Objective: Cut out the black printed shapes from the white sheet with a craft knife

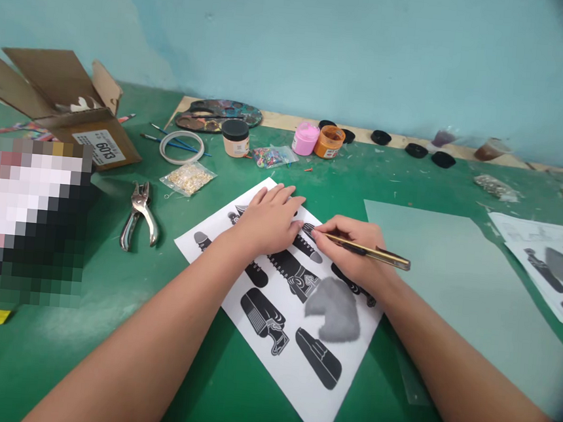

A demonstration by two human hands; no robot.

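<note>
A white sheet (296,376) printed with several black shapes and one grey shape lies on the green table (216,389). My left hand (267,219) rests flat on the sheet's upper part, fingers stretched out together. Just to its right, my right hand (352,243) pinches a thin gold and black pen-like tool (376,252). The tool's tip touches a black shape beside the left fingertips.
A metal hole punch (139,215) and a bag of gold bits (188,178) lie left of the sheet. An open cardboard box (68,110) stands far left. Paint jars (317,140), a palette (218,115), and brushes line the back. A pale green sheet (453,278) lies at right.
</note>
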